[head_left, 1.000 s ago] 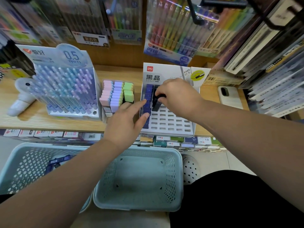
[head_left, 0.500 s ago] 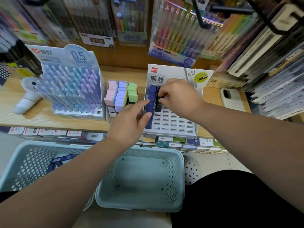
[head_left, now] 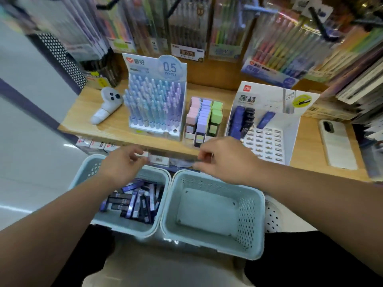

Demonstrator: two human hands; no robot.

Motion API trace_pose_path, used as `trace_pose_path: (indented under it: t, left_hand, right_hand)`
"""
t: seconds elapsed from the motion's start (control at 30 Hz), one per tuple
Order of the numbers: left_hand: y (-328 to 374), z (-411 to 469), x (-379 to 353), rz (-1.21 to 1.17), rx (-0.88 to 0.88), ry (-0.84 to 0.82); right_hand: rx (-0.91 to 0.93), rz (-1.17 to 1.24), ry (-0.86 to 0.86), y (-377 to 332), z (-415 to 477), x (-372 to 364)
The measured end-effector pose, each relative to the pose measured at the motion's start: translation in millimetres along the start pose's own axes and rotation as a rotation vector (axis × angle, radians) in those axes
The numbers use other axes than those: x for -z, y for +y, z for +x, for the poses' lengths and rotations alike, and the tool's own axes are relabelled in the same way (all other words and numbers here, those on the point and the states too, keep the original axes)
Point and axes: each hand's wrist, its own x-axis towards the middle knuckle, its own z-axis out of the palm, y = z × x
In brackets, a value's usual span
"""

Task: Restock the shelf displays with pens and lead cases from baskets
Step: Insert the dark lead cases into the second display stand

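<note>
Both hands have come back off the lead case display since a second ago, and the view has swung down, so the left basket's load shows now. My left hand (head_left: 124, 165) hovers over the far rim of the left basket (head_left: 83, 177). Its grip is loose, with the fingers half curled and nothing in them. My right hand (head_left: 226, 160) hangs in front of the shelf (head_left: 116, 129) edge with its fingers tucked in. They're smeared by blur, so I can't tell if that grip has anything in it.

Both baskets are pale teal plastic with rounded corners and punched-hole walls. The right basket (head_left: 248, 206) sits touching the left one. The shelf is light wood grain.

The lead case display (head_left: 267, 141) is a white slotted tray with a glossy card back. The pen display (head_left: 155, 104) is a clear box packed with pastel pens, and a box of pastel erasers (head_left: 204, 121) stands between the two. A phone (head_left: 335, 146) lies flat off to the right.

The boxes under the shelf lip are mostly hidden by my hands, and the hanging packs up top are cut off and blurry.

Lead cases in the basket (head_left: 132, 201) are slim dark blue and black sticks lying flat in a jumble, many with their long axis roughly left-right. Lead cases in the display (head_left: 241, 123) stand in two packed columns at its left. One blue case (head_left: 266, 120) leans with its top tipped to the right.
</note>
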Motion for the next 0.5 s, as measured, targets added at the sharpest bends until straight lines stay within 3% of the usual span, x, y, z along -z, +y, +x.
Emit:
trace_pose_path:
  t: [0.1,0.17,0.33,0.5]
  left_hand:
    - [-41.2,-5.9,3.4,0.037,0.215,-0.105]
    - [-71.4,-8.7,-0.6,0.024,0.31,-0.122]
    - [-129.3,-4.0,-25.8,-0.09,0.504,-0.193]
    - [-154.9,12.0,-63.9,-0.312,0.697,-0.311]
  right_hand:
    - [-0.185,0.084,-0.278,-20.8,10.9,-38.9]
    - [-0.334,0.184,-0.358,-29.4,19.5,-72.5]
    - [-0.635,0.436,-0.282,-34.3,35.4,-143.3]
    - [-0.752,0.595,-0.16,-20.2,39.3,-183.7]
